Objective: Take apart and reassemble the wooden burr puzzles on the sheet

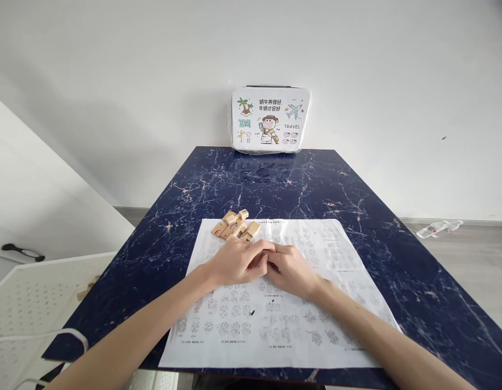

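Over a printed sheet, the left hand and right hand touch, both curled; whether they hold anything cannot be told. Wooden pieces lie heaped just beyond the left hand; farther, a white case stands.

left hand curled | right hand curled, touching left | forearms converging (both bare)

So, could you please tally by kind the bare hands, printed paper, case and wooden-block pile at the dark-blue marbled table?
Bare hands, left hand and right hand: 2
White printed paper sheet: 1
White rectangular cartoon-printed case: 1
Pile of light-brown wooden blocks, overlapping: 1
Total: 5
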Motion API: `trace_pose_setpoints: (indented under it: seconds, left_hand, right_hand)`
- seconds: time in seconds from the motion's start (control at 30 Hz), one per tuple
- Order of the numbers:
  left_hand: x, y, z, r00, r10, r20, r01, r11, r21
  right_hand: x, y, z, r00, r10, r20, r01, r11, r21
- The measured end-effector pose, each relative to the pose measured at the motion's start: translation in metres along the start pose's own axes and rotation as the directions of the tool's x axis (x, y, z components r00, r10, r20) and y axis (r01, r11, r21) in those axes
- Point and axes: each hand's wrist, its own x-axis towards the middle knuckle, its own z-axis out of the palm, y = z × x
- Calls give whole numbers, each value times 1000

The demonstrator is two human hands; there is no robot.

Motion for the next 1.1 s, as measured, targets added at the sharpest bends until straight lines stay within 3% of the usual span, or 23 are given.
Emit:
trace_pose_setpoints:
  seconds: [1.1]
  left_hand:
    - [0, 0, -1, 1000, -17, 23, 17, 1000, 5]
  right_hand:
    - [-1, 1, 0, 999, 30, 24, -30, 1000, 1]
